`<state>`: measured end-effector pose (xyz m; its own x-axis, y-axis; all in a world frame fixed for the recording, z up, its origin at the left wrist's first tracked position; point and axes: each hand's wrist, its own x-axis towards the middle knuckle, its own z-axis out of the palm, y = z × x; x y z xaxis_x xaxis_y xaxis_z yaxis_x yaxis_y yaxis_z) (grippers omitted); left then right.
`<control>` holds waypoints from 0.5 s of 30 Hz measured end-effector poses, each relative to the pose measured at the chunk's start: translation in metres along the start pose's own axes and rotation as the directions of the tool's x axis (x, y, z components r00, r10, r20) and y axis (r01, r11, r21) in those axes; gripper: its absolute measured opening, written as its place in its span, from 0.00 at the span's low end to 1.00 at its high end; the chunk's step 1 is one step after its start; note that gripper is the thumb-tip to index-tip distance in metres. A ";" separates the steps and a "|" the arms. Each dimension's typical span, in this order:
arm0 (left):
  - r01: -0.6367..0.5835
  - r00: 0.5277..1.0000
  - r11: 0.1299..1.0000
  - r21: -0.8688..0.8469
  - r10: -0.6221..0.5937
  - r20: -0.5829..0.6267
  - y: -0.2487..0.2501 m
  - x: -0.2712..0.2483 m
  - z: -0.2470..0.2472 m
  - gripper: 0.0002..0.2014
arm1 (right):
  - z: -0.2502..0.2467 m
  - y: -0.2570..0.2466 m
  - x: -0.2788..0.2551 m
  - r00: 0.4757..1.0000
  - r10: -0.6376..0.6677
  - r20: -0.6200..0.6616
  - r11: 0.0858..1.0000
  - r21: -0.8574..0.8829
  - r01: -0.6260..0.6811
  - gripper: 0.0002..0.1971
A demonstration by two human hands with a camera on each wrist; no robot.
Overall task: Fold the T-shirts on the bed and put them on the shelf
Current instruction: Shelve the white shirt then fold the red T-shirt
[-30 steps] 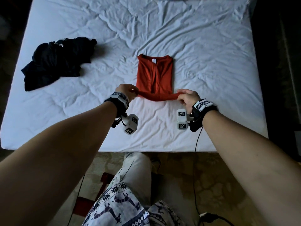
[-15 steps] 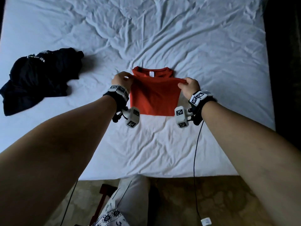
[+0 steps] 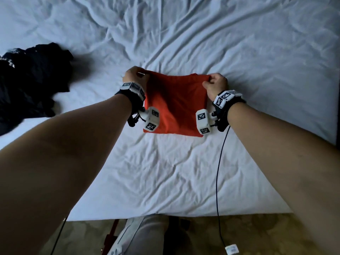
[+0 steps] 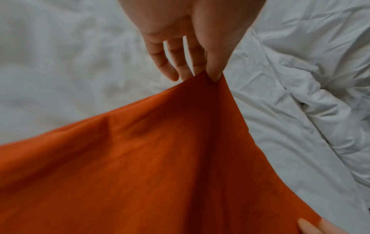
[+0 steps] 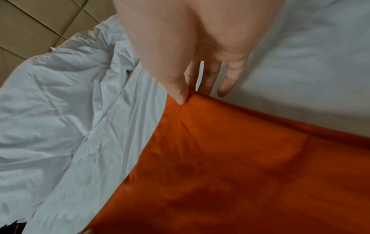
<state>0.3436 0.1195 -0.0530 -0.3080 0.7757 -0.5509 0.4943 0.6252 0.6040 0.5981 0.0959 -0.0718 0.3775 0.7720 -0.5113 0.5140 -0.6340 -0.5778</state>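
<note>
left hand [image 4: 192, 52] pinches orange t-shirt [image 4: 160, 166]; only head view shows black clothes [image 3: 31, 83].

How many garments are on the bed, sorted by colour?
Orange: 1, the shirt pinched at its far corners by the left hand and right hand.
Black: 1, the crumpled heap.
Total: 2.
</note>
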 end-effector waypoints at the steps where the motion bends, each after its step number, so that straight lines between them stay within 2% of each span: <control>1: 0.032 0.999 0.999 -0.024 -0.032 0.003 -0.001 0.000 0.001 0.10 | 0.001 0.000 0.001 1.000 0.017 0.008 1.000 0.023 -0.018 0.17; 3: 0.129 0.991 0.990 -0.053 -0.128 0.031 -0.011 0.003 0.004 0.13 | 0.004 0.003 0.001 0.998 0.063 0.017 0.995 0.082 -0.065 0.18; 6: 0.273 0.958 0.961 -0.049 -0.267 0.108 -0.062 0.028 0.021 0.27 | 0.005 0.014 -0.008 0.989 0.142 0.030 0.987 0.069 -0.144 0.20; 8: 0.294 0.943 0.956 -0.021 -0.286 0.172 -0.086 0.031 0.030 0.29 | 0.006 0.020 -0.019 0.979 0.193 0.064 0.980 0.040 -0.195 0.19; 10: 0.274 0.931 0.960 0.055 -0.279 0.237 -0.070 0.001 0.021 0.30 | 0.010 0.028 -0.031 0.964 0.238 0.119 0.966 0.071 -0.248 0.12; 12: 0.256 0.915 0.964 0.072 -0.266 0.303 -0.062 -0.018 0.018 0.28 | 0.018 0.046 -0.035 0.940 0.302 0.160 0.940 0.113 -0.321 0.17; 14: 0.260 0.905 0.965 0.044 -0.260 0.338 -0.061 -0.028 0.016 0.25 | 0.022 0.055 -0.040 0.882 0.387 0.268 0.883 0.168 -0.439 0.23; 15: 0.261 0.906 0.965 0.018 -0.252 0.340 -0.060 -0.030 0.016 0.24 | 0.021 0.052 -0.045 0.848 0.420 0.325 0.847 0.194 -0.494 0.23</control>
<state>0.3363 0.0570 -0.0819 -0.1271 0.5163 -0.8470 0.4117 0.8043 0.4285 0.5914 0.0270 -0.0922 0.2855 0.3738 -0.8825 0.0993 -0.9274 -0.3607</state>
